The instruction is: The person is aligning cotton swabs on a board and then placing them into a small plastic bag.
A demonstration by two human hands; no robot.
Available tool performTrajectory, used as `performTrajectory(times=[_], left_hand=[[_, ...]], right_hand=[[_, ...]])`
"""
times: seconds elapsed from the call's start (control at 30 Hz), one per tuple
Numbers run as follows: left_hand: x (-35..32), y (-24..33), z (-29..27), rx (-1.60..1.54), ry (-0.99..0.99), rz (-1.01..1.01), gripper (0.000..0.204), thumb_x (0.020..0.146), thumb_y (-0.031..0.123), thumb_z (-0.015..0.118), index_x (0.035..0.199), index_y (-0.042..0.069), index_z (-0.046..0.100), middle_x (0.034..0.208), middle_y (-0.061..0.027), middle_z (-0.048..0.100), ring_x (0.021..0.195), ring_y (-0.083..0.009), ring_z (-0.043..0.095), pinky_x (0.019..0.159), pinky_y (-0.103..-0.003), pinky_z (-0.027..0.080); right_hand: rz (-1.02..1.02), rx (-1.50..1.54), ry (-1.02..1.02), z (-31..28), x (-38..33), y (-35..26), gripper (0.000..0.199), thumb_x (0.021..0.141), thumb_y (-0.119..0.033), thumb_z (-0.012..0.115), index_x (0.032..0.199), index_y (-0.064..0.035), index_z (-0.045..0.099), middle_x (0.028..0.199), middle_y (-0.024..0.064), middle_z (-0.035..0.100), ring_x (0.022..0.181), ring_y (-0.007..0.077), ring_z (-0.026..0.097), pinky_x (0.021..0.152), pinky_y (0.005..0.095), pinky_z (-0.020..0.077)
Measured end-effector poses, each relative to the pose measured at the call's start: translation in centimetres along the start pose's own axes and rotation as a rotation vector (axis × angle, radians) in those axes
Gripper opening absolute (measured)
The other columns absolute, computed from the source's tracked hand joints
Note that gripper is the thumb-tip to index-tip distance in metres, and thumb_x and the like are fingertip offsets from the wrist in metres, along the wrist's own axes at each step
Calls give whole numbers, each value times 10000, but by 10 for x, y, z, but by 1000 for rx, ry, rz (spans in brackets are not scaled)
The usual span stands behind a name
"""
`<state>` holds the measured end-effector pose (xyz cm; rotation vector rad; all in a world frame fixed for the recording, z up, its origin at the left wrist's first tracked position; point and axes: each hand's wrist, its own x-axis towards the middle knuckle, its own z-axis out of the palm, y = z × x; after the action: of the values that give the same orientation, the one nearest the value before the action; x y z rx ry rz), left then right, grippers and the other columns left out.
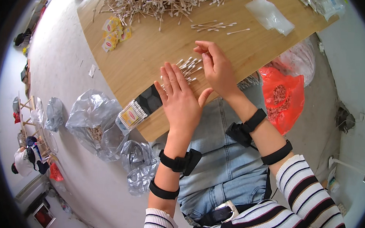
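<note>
My left hand [179,101] lies flat, fingers stretched out together and thumb apart, over a small bunch of cotton swabs [189,67] near the table's front edge. White tips of the swabs stick out beyond its fingers. To the right, my right hand [219,72] is raised on edge beside the bunch, its fingers loosely bent and nothing seen in them. A dark, flat patterned object [149,98] lies left of my left hand, partly covered. Next to it, at the table's corner, sits a clear pack of cotton swabs [132,115] with a yellow label.
A large heap of cotton swabs [164,2] covers the table's far side. Several loose swabs [213,26], yellow cards [116,34] and clear plastic bags [271,15] lie nearer. Grey bags [96,121] stand left on the floor, a red bag [281,97] right.
</note>
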<state>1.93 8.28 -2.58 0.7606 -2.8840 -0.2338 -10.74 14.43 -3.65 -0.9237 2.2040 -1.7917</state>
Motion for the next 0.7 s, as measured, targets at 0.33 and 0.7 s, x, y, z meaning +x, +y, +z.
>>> performTrajectory(times=[0.33, 0.7], left_hand=[[41, -21, 7, 87, -2, 46, 982, 924, 661, 430, 1487, -111, 205, 1572, -273, 203, 1483, -372, 163, 1192, -513, 113], [33, -22, 1, 88, 4, 38, 978, 917, 680, 421, 1479, -101, 245, 1563, -258, 247, 1475, -357, 205, 1188, -523, 130]], right_hand=[[-28, 13, 23, 2, 0, -1, 269, 946, 11, 448, 1189, -22, 559, 1027, 135, 643, 986, 281, 630, 866, 386, 498], [-35, -83, 10, 2, -1, 3, 265, 961, 18, 442, 1188, -17, 575, 1052, 137, 664, 998, 240, 662, 850, 340, 517]])
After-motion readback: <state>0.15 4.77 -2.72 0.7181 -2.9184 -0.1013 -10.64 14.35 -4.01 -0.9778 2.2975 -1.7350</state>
